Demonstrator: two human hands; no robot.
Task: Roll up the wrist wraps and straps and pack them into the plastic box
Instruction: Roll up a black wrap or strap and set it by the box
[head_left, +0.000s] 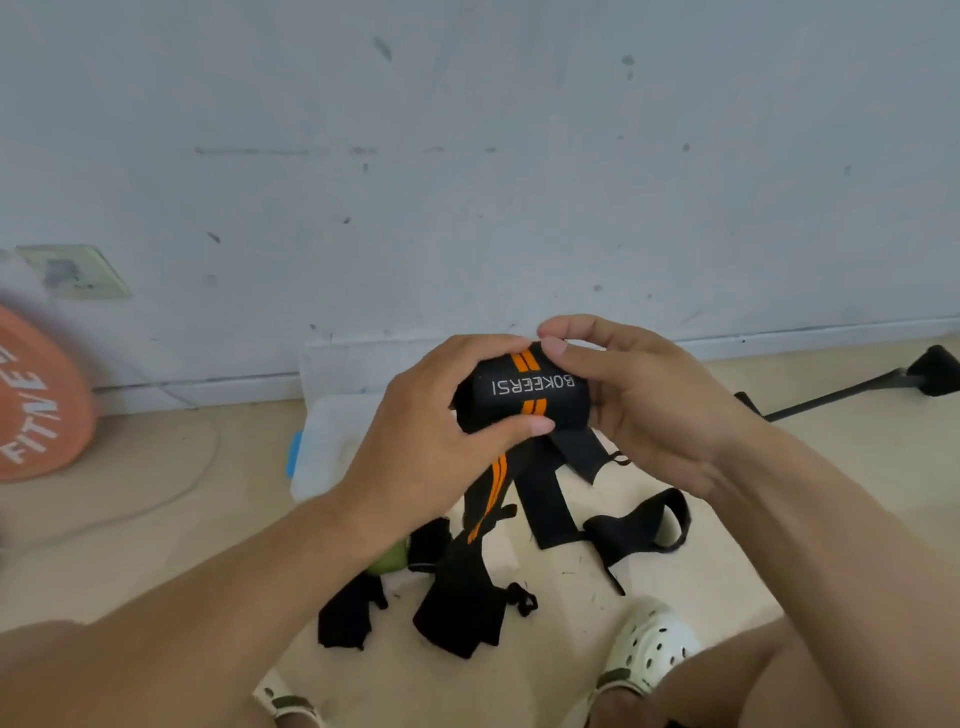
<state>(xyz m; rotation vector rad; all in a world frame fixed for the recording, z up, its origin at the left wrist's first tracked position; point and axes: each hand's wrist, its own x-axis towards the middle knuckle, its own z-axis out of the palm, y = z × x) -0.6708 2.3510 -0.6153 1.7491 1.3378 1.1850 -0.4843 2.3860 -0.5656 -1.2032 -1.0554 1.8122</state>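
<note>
Nearest to me, at the bottom edge, I see two white perforated clogs (644, 660) on the pale floor (156, 525). Just beyond them lie the loose pieces still waiting: a black strap (457, 613) with a small cord loop at its side, a shorter black piece (348, 616) to its left, and a looped black strap (639, 525) to the right. A green ball (392, 558) peeks out from under my left forearm.

Above these, both hands hold the wrist wrap roll (524, 389), black with orange stripes and white lettering. Its roll axis runs left to right between my palms. The left hand (436, 441) grips the left end, fingers curled over the top and thumb pressed under the near edge. The right hand (639, 405) grips the right end, thumb and forefinger pinching the upper edge. Neither hand is free. An unrolled tail (493, 488) of the same wrap hangs from the near side of the roll towards the floor, so I judge the rolling unfinished.

The clear plastic box (332, 441), with a blue latch on its left side, sits on the floor directly behind and below the roll, partly hidden by the hands. The roll is well placed to go forward and down into it; both hands look about equally near it.

Farther off, an orange weight plate (36, 400) leans at the left and a black bar (841, 395) lies at the right, against the scuffed wall (467, 156).
</note>
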